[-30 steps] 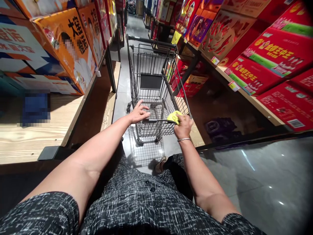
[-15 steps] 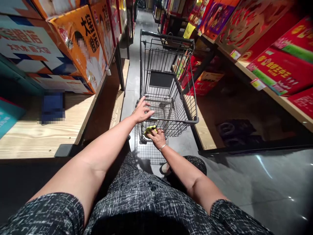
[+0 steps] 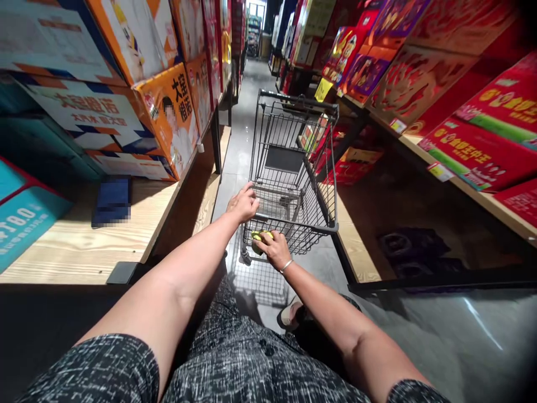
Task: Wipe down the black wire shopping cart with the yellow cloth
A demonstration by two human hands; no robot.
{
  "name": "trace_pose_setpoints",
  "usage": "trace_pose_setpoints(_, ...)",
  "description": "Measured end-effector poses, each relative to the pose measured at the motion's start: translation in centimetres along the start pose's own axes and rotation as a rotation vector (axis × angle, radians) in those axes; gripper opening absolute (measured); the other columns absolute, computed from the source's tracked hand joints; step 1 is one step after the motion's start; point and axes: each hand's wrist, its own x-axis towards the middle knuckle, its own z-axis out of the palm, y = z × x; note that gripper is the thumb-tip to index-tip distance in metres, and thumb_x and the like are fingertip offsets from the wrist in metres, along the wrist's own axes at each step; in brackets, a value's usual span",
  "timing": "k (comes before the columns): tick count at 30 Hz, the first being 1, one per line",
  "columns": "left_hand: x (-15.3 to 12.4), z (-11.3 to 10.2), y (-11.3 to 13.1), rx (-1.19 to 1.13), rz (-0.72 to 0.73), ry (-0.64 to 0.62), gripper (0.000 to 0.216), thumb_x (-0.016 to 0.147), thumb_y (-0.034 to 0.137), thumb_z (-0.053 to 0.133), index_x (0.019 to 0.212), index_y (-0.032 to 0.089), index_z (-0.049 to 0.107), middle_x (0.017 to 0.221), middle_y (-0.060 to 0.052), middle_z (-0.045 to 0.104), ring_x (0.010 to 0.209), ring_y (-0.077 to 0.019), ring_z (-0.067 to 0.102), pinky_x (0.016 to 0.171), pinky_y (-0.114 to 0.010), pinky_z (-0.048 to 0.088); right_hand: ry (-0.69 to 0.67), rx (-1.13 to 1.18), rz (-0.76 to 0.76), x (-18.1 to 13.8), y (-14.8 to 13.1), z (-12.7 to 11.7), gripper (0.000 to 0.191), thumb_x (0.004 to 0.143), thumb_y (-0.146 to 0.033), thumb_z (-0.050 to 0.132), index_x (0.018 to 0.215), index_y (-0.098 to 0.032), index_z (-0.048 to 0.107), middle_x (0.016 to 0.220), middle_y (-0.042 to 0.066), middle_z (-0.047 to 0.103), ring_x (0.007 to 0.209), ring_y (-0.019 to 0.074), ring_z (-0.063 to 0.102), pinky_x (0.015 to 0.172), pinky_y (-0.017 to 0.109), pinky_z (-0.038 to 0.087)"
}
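A dark wire shopping cart [image 3: 293, 168] stands in the aisle ahead of me, with nothing visible in its basket. My left hand [image 3: 243, 202] grips the cart's near left rim, fingers curled over the wire. My right hand [image 3: 276, 249] presses a yellow cloth [image 3: 260, 239] against the lower near end of the cart's basket, fingers wrapped round the cloth. A thin bracelet sits on my right wrist.
A wooden shelf [image 3: 104, 235] on the left carries orange and blue boxes [image 3: 168, 117] and a teal box [image 3: 25, 218]. Red gift boxes [image 3: 474, 145] fill the right shelf, with dark items [image 3: 406, 246] underneath. The grey tiled aisle [image 3: 247, 112] runs on beyond the cart.
My right hand with the yellow cloth moved from the cart's right rim down and left to the lower near end. The view tilted up along the aisle.
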Motion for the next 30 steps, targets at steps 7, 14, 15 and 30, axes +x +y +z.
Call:
trace_pose_setpoints(7, 1.0, 0.0, -1.4, 0.0, 0.017, 0.013, 0.043, 0.103, 0.036, 0.041, 0.077, 0.023, 0.073, 0.124, -0.005, 0.072, 0.157, -0.0207, 0.031, 0.127, -0.036, 0.035, 0.25, -0.027, 0.084, 0.8, 0.7, 0.4, 0.037, 0.101, -0.025, 0.059, 0.129, -0.045, 0.071, 0.134, 0.003, 0.067, 0.121, 0.0257, 0.048, 0.094, 0.04, 0.038)
trace_pose_setpoints(14, 0.9, 0.1, -1.1, -0.057, -0.035, 0.013, 0.037, 0.101, 0.038, 0.045, 0.081, 0.025, 0.073, 0.135, -0.003, 0.068, 0.157, -0.0221, 0.032, 0.124, -0.038, 0.041, -0.474, 0.029, 0.279, -5.4, 1.2, 5.8, 0.031, 0.102, -0.026, 0.051, 0.116, -0.035, 0.078, 0.123, 0.004, 0.073, 0.11, 0.0223, 0.061, 0.093, 0.035, 0.042)
trace_pose_setpoints(15, 0.9, 0.1, -1.2, -0.064, -0.043, 0.017, 0.036, 0.101, 0.038, 0.046, 0.082, 0.025, 0.073, 0.137, -0.003, 0.067, 0.156, -0.0221, 0.033, 0.124, -0.037, 0.042, -0.481, 0.024, 0.29, -6.0, 1.5, 5.9, 0.032, 0.102, -0.025, 0.051, 0.116, -0.035, 0.078, 0.121, 0.004, 0.073, 0.109, 0.0227, 0.061, 0.094, 0.036, 0.042)
trace_pose_setpoints(30, 1.1, 0.0, -0.8, -0.04, -0.032, -0.004, 0.047, 0.103, 0.04, 0.038, 0.071, 0.025, 0.068, 0.136, 0.0, 0.068, 0.158, -0.0187, 0.028, 0.124, -0.032, 0.039, 0.552, -0.166, 0.35, -5.3, 7.5, -5.3, 0.041, 0.094, -0.016, 0.064, 0.124, -0.043, 0.075, 0.128, 0.005, 0.063, 0.12, 0.0272, 0.041, 0.104, 0.042, 0.037)
